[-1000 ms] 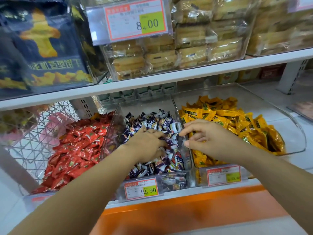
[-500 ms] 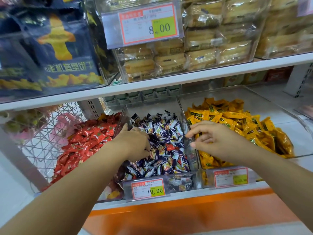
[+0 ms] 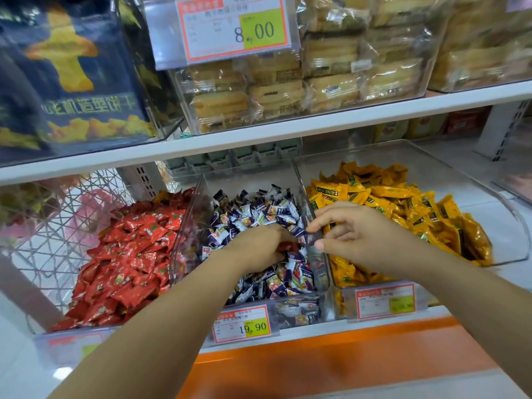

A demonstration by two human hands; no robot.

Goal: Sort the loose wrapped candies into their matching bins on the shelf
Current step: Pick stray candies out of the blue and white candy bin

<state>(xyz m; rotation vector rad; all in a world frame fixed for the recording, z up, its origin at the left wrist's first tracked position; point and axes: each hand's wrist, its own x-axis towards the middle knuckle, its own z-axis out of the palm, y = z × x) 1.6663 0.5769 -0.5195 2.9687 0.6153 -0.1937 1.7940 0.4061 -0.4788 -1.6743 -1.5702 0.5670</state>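
While my left hand (image 3: 256,246) is down in the middle bin (image 3: 187,226), its fingers are curled round a red candy (image 3: 286,248) lying among the purple-and-white candies (image 3: 259,208) there. My right hand (image 3: 354,234) hangs over the clear wall between that bin and the yellow bin (image 3: 431,156), fingers loosely spread, thumb apart from them, holding nothing I can see.

The red candies (image 3: 129,254) fill the bin to the left and the yellow candies (image 3: 403,203) the one to the right. The yellow wrappers carry dark green labels, too small for me to read.

The middle bin's price tag (image 3: 244,325) reads 19.90 on a yellow patch. The yellow bin's tag (image 3: 385,300) is too blurred to read. On the shelf above, a larger tag (image 3: 233,27) reads 8.00, fixed to a clear box of wrapped pastries (image 3: 273,90). Left of it stands a dark blue package (image 3: 72,82) with yellow Chinese characters.
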